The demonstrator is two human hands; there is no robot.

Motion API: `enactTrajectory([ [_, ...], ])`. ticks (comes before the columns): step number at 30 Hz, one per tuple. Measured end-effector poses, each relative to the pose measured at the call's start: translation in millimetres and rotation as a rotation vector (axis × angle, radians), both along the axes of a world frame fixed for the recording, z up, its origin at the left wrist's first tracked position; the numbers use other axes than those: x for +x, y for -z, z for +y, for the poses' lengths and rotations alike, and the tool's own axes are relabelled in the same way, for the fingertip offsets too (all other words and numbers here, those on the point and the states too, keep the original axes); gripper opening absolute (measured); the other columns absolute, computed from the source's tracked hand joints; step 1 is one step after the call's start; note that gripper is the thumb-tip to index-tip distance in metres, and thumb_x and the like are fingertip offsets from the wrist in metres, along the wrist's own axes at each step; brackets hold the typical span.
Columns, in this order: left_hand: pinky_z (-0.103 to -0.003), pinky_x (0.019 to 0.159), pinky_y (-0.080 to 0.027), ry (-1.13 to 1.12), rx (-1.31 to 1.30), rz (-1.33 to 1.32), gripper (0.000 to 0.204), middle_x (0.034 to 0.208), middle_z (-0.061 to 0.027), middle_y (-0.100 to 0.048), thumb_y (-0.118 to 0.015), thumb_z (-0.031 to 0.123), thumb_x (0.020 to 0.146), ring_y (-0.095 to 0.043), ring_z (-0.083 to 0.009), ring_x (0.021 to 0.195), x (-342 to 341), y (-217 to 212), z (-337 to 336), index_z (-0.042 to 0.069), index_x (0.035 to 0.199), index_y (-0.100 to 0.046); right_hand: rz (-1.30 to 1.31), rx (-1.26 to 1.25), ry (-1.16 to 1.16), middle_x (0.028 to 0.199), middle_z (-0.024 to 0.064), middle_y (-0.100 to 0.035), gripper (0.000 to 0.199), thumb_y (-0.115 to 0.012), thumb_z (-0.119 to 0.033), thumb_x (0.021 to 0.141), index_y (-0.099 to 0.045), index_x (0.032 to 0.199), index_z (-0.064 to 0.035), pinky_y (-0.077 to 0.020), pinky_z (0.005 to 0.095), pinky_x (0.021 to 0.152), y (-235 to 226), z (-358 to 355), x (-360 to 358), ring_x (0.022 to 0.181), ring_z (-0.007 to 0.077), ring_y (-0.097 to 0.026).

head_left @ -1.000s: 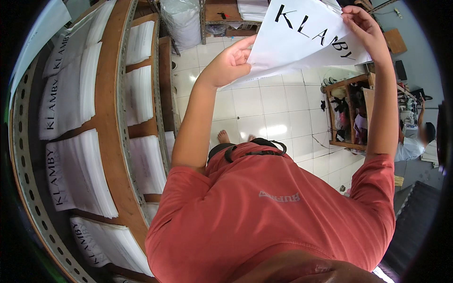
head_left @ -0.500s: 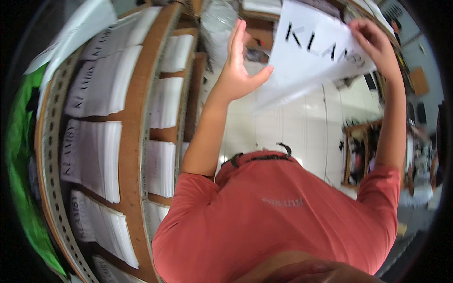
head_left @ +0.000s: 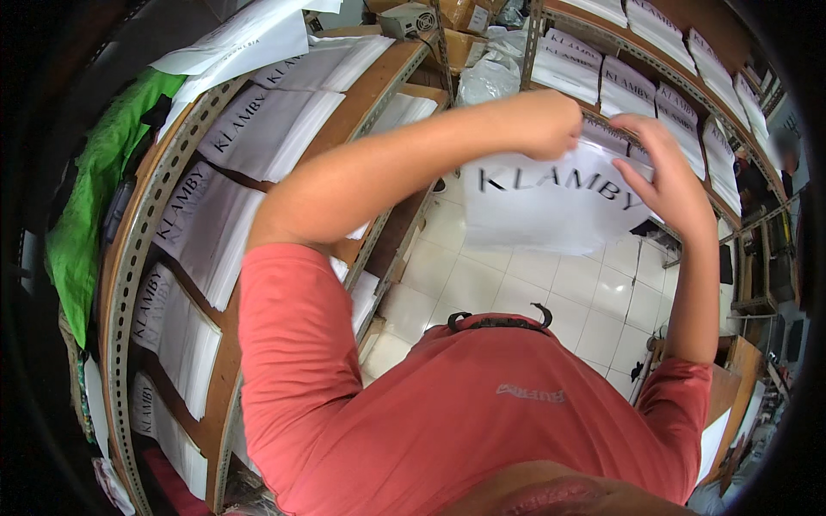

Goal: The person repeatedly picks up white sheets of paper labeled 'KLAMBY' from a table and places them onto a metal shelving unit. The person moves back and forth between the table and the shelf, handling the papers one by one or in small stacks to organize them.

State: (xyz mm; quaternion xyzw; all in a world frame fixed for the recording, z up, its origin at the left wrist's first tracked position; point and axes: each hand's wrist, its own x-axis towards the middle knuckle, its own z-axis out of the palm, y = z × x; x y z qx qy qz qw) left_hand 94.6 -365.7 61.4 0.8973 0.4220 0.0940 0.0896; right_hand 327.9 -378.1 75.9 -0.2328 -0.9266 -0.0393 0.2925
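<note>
My left hand point(head_left: 551, 125) is closed with its fingers pinching the upper edge of a flat white plastic bag point(head_left: 542, 215) with black lettering. The bag hangs down in front of me, slightly blurred. At its right end is my right hand point(head_left: 661, 176), its thumb and fingers apart around the bag's upper right corner; no grip shows there. Behind both hands, stacks of similar white bags point(head_left: 626, 86) lie on the far shelf.
On my left a metal-framed shelf point(head_left: 331, 120) with wooden boards holds several stacks of white bags point(head_left: 211, 232). A green cloth point(head_left: 95, 215) hangs at its outer side. Cardboard boxes point(head_left: 465, 15) and a clear plastic sack point(head_left: 490, 79) are at the back. White tiles point(head_left: 456, 258) cover the floor.
My left hand has moved right and closed on the bag's upper edge. My right hand has loosened from the bag's corner. The view has turned toward the far shelf.
</note>
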Motion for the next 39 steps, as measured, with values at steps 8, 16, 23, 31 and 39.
enactTrajectory([
  [8,-0.031,0.077,-0.049,-0.333,-0.115,-0.108,0.027,0.093,-0.0015,-0.068,-0.059,0.025,0.094,-0.059,-0.0154,0.086,-172,-139,59,0.002,0.104,-0.069,0.546,-0.731,0.166,0.112,0.0057,-0.061,0.023,-0.058,-0.015,0.096,-0.057,0.115,-0.0026,-0.0436,0.0274,0.088,60,7,133,0.098,0.0132,-0.056],
  [16,-0.033,0.068,-0.055,-0.811,-0.076,-0.798,0.023,0.086,-0.0091,-0.070,-0.065,0.019,0.090,-0.066,-0.0167,0.074,-392,-243,57,0.003,0.105,-0.069,0.620,-1.355,0.702,0.097,0.0033,-0.065,0.047,-0.054,-0.052,0.095,-0.058,0.111,-0.0087,-0.0478,0.0280,0.065,340,-37,221,0.077,0.0136,-0.061],
  [23,-0.045,0.080,-0.059,-1.167,0.412,-1.446,0.030,0.108,-0.0196,-0.065,-0.044,0.011,0.099,-0.065,-0.0319,0.101,-540,-234,26,-0.008,0.120,-0.054,0.682,-1.830,1.213,0.075,0.0074,-0.064,0.023,-0.057,-0.026,0.086,-0.065,0.095,-0.0065,-0.0483,0.0325,0.051,605,-238,265,0.062,0.0191,-0.062],
  [31,-0.040,0.077,-0.059,-1.728,0.722,-0.998,0.037,0.110,-0.0178,-0.067,-0.062,0.022,0.086,-0.067,-0.0281,0.102,-626,-250,-47,-0.003,0.113,-0.064,0.159,-1.817,1.075,0.077,0.0097,-0.065,0.029,-0.057,-0.027,0.088,-0.062,0.102,-0.0013,-0.0489,0.0317,0.047,600,-299,244,0.059,0.0194,-0.063],
  [39,-0.033,0.062,-0.058,-1.931,0.466,-0.487,0.027,0.098,-0.0141,-0.069,-0.060,0.022,0.085,-0.069,-0.0209,0.076,-596,-224,-62,0.000,0.099,-0.068,0.150,-1.669,1.014,0.078,0.0121,-0.067,0.036,-0.058,-0.027,0.089,-0.059,0.109,0.0038,-0.0496,0.0310,0.044,575,-268,233,0.055,0.0198,-0.064],
])
